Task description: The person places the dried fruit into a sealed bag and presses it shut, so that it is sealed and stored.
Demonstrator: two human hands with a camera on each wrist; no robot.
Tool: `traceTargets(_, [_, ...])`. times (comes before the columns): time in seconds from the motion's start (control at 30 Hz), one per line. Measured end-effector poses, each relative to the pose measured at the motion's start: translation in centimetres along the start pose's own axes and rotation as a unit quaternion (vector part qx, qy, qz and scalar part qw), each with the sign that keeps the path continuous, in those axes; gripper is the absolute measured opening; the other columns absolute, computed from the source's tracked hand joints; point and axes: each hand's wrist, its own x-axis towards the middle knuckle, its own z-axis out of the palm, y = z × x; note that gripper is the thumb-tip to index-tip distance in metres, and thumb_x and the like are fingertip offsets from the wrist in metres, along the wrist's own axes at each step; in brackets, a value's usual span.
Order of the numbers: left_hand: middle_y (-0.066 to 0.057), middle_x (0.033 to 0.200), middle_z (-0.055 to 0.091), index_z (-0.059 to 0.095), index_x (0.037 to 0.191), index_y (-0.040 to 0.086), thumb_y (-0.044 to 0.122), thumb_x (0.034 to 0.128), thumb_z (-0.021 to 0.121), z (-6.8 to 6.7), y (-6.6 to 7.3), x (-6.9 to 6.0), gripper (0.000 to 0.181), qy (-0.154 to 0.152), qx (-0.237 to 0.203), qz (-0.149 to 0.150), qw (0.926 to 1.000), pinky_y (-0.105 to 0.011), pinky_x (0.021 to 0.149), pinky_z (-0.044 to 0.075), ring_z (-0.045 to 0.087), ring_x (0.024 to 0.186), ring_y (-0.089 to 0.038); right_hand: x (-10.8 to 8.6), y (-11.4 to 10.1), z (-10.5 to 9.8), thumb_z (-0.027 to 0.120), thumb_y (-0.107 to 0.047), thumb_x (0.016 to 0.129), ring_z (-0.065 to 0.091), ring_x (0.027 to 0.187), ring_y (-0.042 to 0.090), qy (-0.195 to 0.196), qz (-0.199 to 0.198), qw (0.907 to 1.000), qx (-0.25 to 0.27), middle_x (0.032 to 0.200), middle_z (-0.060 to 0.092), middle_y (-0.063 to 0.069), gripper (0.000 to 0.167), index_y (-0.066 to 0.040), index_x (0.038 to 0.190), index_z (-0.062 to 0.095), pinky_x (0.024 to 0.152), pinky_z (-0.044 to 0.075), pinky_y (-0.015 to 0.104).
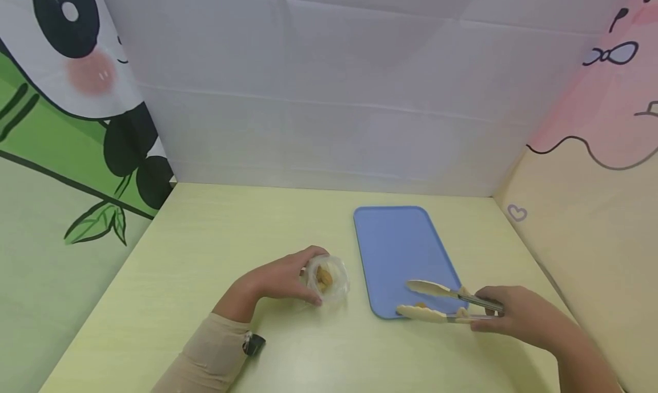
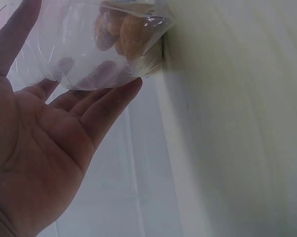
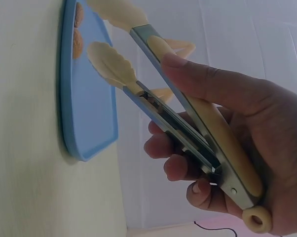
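Observation:
My left hand holds a clear plastic bag upright on the table, thumb and fingers curved round its sides. Several brown, wrinkled, walnut-like pieces lie at the bottom of the bag. In my right hand is a pair of tongs with cream scalloped heads and metal arms. The two heads stand apart over the near end of a blue tray, nothing visible gripped between them. On the tray, two similar brown pieces show in the right wrist view; the head view shows one partly behind a tong head.
The pale yellow table carries the tray on its right side. A white sheet stands behind, and printed cartoon panels border the left and right sides. A small black object sits at the left sleeve cuff.

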Motion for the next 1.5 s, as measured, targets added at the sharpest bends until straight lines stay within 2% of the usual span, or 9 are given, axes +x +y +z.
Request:
traceTargets(0.33, [0.002,0.127,0.054,0.038,0.140,0.031,0.044,0.0681,0.088,-0.1,0.2,-0.1,0.089,0.000,0.004,-0.001,1.0000,-0.042,0.096,0.043,0.052,0.111,-0.015,-0.3,-0.2,0.0,0.075,-0.049,0.081,0.043,0.062,-0.005,-0.021,-0.011,0.9995,0.022,0.071,0.052,-0.021,0.026,-0.029,0.094,0.064,0.056,0.036,0.021])
traceTargets(0.63, [0.004,0.126,0.054,0.038,0.140,0.031,0.045,0.0676,0.088,0.0,0.1,-0.2,0.089,-0.001,0.004,-0.001,1.0000,-0.041,0.096,0.043,0.052,0.110,-0.015,-0.4,-0.2,0.1,0.072,-0.050,0.083,0.045,0.064,-0.005,-0.028,-0.004,0.9994,0.017,0.074,0.055,-0.022,0.025,-0.029,0.095,0.065,0.058,0.038,0.022])
traceTargets(0.9, [0.004,0.126,0.054,0.038,0.140,0.031,0.045,0.0679,0.088,-0.1,0.4,-0.3,0.089,-0.003,0.006,-0.006,1.0000,-0.041,0.096,0.043,0.052,0.111,-0.015,-0.2,0.2,0.1,0.071,-0.050,0.084,0.043,0.064,-0.006,0.005,-0.024,0.9997,-0.007,0.073,0.052,-0.024,0.028,-0.026,0.096,0.065,0.057,0.038,0.022])
traceTargets(1.33, [0.003,0.127,0.054,0.037,0.140,0.032,0.047,0.0674,0.088,-0.2,0.5,-0.3,0.090,-0.004,0.008,-0.006,0.9999,-0.041,0.096,0.043,0.052,0.111,-0.015,1.0,-0.6,0.1,0.069,-0.050,0.087,0.045,0.065,-0.003,0.057,-0.004,0.9981,-0.023,0.075,0.053,-0.023,0.025,-0.028,0.099,0.065,0.060,0.038,0.022])
traceTargets(1.5, [0.004,0.126,0.054,0.038,0.140,0.033,0.047,0.0673,0.088,-0.1,0.5,-0.3,0.089,-0.004,0.007,-0.008,0.9999,-0.041,0.096,0.043,0.052,0.111,-0.015,1.7,-1.0,0.5,0.070,-0.049,0.086,0.044,0.063,-0.003,0.078,-0.008,0.9966,-0.026,0.072,0.052,-0.023,0.025,-0.028,0.099,0.065,0.058,0.037,0.023])
